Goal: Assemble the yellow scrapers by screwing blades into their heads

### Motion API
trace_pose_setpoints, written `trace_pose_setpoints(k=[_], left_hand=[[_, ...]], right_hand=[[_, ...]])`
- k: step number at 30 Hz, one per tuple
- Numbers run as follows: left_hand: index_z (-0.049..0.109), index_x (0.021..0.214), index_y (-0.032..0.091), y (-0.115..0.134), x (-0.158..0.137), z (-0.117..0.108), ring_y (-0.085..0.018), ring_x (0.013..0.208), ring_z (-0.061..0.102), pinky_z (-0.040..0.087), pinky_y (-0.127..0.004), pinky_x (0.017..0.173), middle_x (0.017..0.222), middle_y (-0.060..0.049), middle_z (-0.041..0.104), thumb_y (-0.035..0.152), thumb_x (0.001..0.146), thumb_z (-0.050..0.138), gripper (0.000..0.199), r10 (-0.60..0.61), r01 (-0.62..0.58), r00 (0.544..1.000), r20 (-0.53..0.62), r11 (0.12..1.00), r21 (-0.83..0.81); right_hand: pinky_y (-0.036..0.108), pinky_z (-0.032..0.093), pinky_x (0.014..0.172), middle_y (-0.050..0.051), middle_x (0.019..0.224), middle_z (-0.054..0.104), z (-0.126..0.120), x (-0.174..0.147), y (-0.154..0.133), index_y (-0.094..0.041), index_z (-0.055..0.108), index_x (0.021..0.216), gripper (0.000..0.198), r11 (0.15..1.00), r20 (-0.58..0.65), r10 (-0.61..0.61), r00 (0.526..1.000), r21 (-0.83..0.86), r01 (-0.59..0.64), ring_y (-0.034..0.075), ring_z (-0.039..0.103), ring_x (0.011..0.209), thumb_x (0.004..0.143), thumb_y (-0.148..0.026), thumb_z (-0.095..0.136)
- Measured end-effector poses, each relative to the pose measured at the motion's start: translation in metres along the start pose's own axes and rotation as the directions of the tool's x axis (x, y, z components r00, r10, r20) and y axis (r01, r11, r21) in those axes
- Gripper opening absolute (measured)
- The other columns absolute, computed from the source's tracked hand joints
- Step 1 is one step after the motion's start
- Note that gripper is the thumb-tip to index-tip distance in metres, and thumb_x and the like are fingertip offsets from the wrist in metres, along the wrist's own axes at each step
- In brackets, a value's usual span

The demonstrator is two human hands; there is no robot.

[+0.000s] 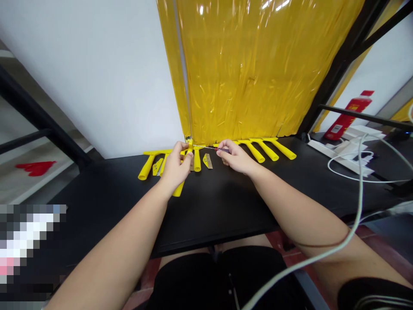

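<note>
My left hand is closed around a yellow plastic handle, whose wide end sticks out below the palm and whose head shows above the fingers. A screwdriver is pinched in my right hand, its thin metal shaft pointing left with the tip at the head of the yellow handle. Just behind and between my hands lies a small yellow piece with a metal blade. Another such yellow blade piece rests left of my left hand. My fingers hide part of the handle's head.
Several more yellow handles lie along the back of the black table. A red bottle and white plastic parts stand at the right. A pale cable hangs across my right forearm. Yellow curtain strips hang behind.
</note>
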State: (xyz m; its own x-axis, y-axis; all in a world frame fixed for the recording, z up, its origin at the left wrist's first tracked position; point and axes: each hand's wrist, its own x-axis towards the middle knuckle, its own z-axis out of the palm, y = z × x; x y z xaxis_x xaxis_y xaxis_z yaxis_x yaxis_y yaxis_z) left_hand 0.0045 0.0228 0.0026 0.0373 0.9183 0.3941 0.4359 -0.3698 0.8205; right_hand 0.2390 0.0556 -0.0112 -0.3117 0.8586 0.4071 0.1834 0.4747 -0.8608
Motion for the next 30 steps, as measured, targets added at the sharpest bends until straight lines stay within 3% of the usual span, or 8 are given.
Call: trace_pose_setpoints(k=[5,11,16,20,23,25,27,30], left_hand=[[0.055,0.114,0.024,-0.001,0.001,0.001,-0.014,0.062,0.059,0.045,-0.022,0.053,0.086,-0.003,0.065,0.033,0.092,0.061,0.024,0.039,-0.039,0.999,0.001,0.999,-0.007],[0.055,0.112,0.025,-0.005,0.002,0.004,-0.014,0.063,0.063,0.044,-0.021,0.047,0.096,-0.004,0.065,0.032,0.089,0.065,0.026,0.009,-0.012,0.999,-0.035,0.995,-0.096],[0.055,0.114,0.025,-0.003,0.001,0.004,-0.012,0.050,0.055,0.046,-0.023,0.046,0.078,-0.001,0.061,0.033,0.092,0.062,0.024,-0.008,0.009,1.000,0.017,0.999,-0.048],[0.054,0.112,0.024,-0.005,0.002,0.004,-0.012,0.058,0.061,0.046,-0.021,0.045,0.101,-0.006,0.066,0.033,0.091,0.063,0.025,0.000,-0.001,1.000,-0.021,0.998,-0.062],[0.054,0.111,0.024,-0.007,0.004,0.006,-0.012,0.067,0.065,0.047,-0.020,0.044,0.121,-0.009,0.063,0.033,0.089,0.065,0.026,0.013,-0.018,0.998,-0.056,0.995,-0.093],[0.055,0.111,0.024,-0.008,0.003,0.006,-0.013,0.066,0.065,0.048,-0.021,0.045,0.116,-0.009,0.065,0.033,0.090,0.064,0.024,0.018,-0.020,0.999,-0.028,0.996,-0.092],[0.056,0.112,0.025,-0.009,0.003,0.007,-0.014,0.063,0.064,0.048,-0.021,0.045,0.104,-0.007,0.066,0.032,0.091,0.064,0.023,0.018,-0.018,1.000,0.001,0.996,-0.089],[0.056,0.111,0.024,-0.013,0.004,0.008,-0.013,0.061,0.064,0.045,-0.019,0.043,0.099,-0.006,0.067,0.030,0.090,0.066,0.024,0.020,-0.023,0.999,-0.028,0.994,-0.109]], right_hand=[[0.029,0.034,0.052,-0.003,0.059,0.043,-0.003,0.000,0.001,-0.022,0.057,0.076,0.054,0.992,-0.055,0.098,0.994,-0.070,-0.102,0.014,0.040,0.052,0.097,-0.071,0.046],[0.027,0.034,0.054,-0.007,0.066,0.047,-0.002,-0.001,-0.002,-0.026,0.054,0.096,0.037,0.999,-0.068,0.015,0.998,-0.043,-0.018,0.012,0.041,0.053,0.089,-0.059,0.067],[0.029,0.031,0.052,-0.003,0.057,0.043,-0.002,-0.001,0.001,-0.022,0.055,0.072,0.053,0.978,-0.051,0.133,0.990,-0.155,-0.140,0.014,0.041,0.052,0.099,-0.067,0.044],[0.028,0.035,0.057,-0.006,0.064,0.046,0.000,-0.003,-0.002,-0.025,0.054,0.093,0.038,0.997,-0.028,-0.007,1.000,-0.080,0.005,0.014,0.043,0.056,0.094,-0.062,0.059],[0.029,0.038,0.062,-0.003,0.070,0.052,0.001,-0.003,-0.006,-0.024,0.054,0.091,0.035,0.987,-0.137,-0.076,0.988,-0.153,0.054,0.015,0.048,0.064,0.094,-0.058,0.062],[0.031,0.036,0.061,-0.001,0.066,0.052,0.000,-0.002,-0.005,-0.022,0.055,0.079,0.043,0.974,-0.185,-0.026,0.982,-0.226,-0.017,0.016,0.049,0.064,0.099,-0.060,0.052],[0.031,0.034,0.059,0.000,0.060,0.048,-0.001,-0.002,-0.003,-0.021,0.054,0.071,0.053,0.968,-0.135,0.055,0.989,-0.236,-0.086,0.017,0.047,0.060,0.102,-0.063,0.041],[0.029,0.036,0.060,-0.002,0.065,0.051,0.001,-0.003,-0.001,-0.021,0.056,0.083,0.044,0.984,-0.043,0.038,0.998,-0.172,-0.044,0.015,0.047,0.060,0.100,-0.061,0.047]])
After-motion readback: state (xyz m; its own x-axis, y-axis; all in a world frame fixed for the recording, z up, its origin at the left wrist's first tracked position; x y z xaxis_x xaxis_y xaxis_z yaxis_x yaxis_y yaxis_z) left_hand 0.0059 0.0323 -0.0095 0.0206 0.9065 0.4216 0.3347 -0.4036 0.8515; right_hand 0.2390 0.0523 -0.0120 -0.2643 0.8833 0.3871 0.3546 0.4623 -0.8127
